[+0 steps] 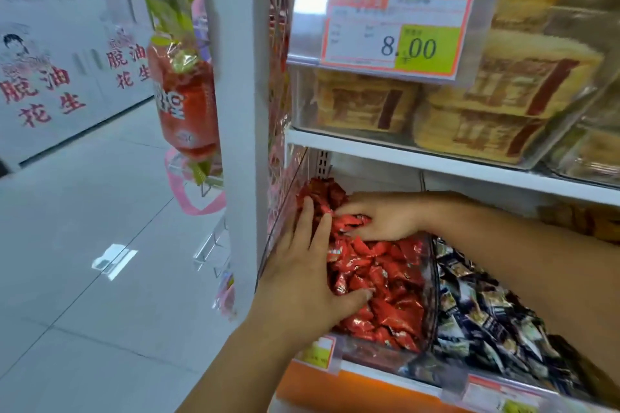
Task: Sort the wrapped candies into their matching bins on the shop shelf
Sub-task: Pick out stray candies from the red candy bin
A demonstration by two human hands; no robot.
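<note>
A clear bin [427, 265] on the lower shelf is full of red wrapped candies [385, 292]. My left hand [302, 275] lies flat on the pile at the bin's left side, fingers straight and pointing to the back. My right hand [382, 214] reaches in from the right at the back of the bin, its fingers curled down into a clump of red candies [349, 223]. To the right, a second bin holds black-and-white wrapped candies [483, 312].
The shelf above [436, 161] hangs low over the bins and carries clear boxes of yellow cakes [469, 104] and an 8.00 price tag [396, 30]. A white upright post [241, 111] stands left of the bins. Red snack bags [184, 100] hang by the tiled aisle.
</note>
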